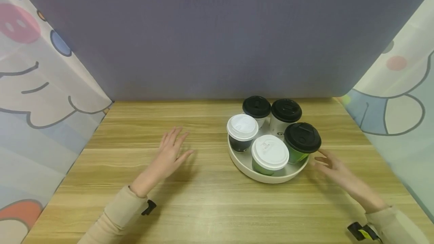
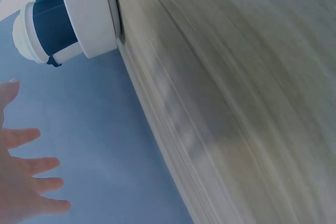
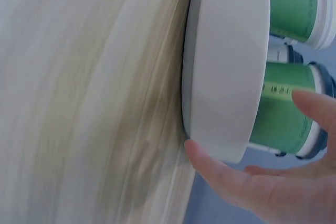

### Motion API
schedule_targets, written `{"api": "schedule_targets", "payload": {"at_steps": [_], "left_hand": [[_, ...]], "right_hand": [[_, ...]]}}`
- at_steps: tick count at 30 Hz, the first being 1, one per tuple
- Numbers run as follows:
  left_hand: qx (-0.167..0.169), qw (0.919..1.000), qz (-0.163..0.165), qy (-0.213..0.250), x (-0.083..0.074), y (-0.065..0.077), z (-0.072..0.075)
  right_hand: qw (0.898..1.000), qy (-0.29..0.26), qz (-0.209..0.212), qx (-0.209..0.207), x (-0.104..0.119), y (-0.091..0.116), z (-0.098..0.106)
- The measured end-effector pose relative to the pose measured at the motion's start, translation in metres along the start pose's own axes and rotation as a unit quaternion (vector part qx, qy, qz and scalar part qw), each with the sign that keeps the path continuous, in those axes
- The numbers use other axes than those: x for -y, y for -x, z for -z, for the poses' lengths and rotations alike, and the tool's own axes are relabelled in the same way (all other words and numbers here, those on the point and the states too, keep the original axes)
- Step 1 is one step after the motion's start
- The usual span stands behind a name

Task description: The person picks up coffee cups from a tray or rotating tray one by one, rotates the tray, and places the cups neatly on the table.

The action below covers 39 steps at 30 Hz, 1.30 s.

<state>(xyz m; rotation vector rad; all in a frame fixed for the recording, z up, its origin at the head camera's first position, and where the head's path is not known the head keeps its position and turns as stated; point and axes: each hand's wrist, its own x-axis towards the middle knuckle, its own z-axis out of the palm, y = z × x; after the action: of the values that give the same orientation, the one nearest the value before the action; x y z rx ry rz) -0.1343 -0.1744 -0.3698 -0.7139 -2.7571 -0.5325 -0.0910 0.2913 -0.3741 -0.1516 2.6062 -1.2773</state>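
Several lidded paper cups stand upright in a round white tray [image 1: 264, 179]. Green cups carry a black lid [image 1: 302, 138] at the right and a white lid [image 1: 270, 153] in front. A dark cup with a white lid [image 1: 242, 127] is at the left; two pale cups with black lids [image 1: 256, 107] are behind. My right hand [image 1: 335, 168] is at the tray's right side, fingers spread loosely beside the black-lidded green cup [image 3: 286, 111]; whether a fingertip touches cup or tray I cannot tell. Left of the tray, my left hand [image 1: 168, 155] hovers with fingers spread, holding nothing.
The tray rests on a wood-grain table [image 1: 210, 210], right of its middle. A grey-blue panel [image 1: 217, 40] rises behind the far edge. Cartoon-printed curtains [image 1: 44, 86] border both sides. Small black devices [image 1: 149, 207] sit at the cuffs.
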Motion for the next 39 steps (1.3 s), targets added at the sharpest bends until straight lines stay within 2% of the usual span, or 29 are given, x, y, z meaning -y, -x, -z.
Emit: {"api": "schedule_targets", "payload": {"at_steps": [2, 5, 9, 12, 15, 18, 23, 31, 39], "left_hand": [[0.0, 1.0, 0.001, 0.001, -0.002, -0.001, 0.001], [0.0, 1.0, -0.001, 0.003, -0.006, -0.001, 0.001], [-0.007, 0.9999, -0.011, 0.007, -0.01, -0.003, 0.001], [-0.012, 0.9997, -0.019, 0.008, -0.014, -0.005, 0.0], [-0.014, 0.9996, -0.023, 0.009, -0.018, -0.007, 0.0], [-0.015, 0.9994, -0.028, 0.015, -0.023, -0.01, 0.0], [-0.018, 0.9989, -0.039, 0.02, -0.029, -0.013, -0.002], [-0.034, 0.9977, -0.049, 0.032, -0.035, -0.02, -0.006], [-0.041, 0.9957, -0.068, 0.048, -0.042, -0.029, -0.01]], "right_hand": [[0.999, -0.032, -0.029, 0.013, -0.003, -0.001, -0.002], [0.993, -0.108, -0.049, 0.014, -0.028, -0.008, -0.007], [0.977, -0.204, -0.064, 0.02, -0.052, -0.014, -0.014], [0.962, -0.256, -0.087, 0.039, -0.043, -0.012, -0.017], [0.953, -0.282, -0.093, 0.055, -0.03, -0.008, -0.021], [0.949, -0.295, -0.102, 0.049, -0.013, -0.003, -0.026], [0.932, -0.34, -0.125, 0.031, 0.002, -0.002, -0.034], [0.921, -0.37, -0.114, 0.039, 0.002, -0.005, -0.041], [0.906, -0.404, -0.13, 0.01, -0.001, -0.005, -0.05]]}}
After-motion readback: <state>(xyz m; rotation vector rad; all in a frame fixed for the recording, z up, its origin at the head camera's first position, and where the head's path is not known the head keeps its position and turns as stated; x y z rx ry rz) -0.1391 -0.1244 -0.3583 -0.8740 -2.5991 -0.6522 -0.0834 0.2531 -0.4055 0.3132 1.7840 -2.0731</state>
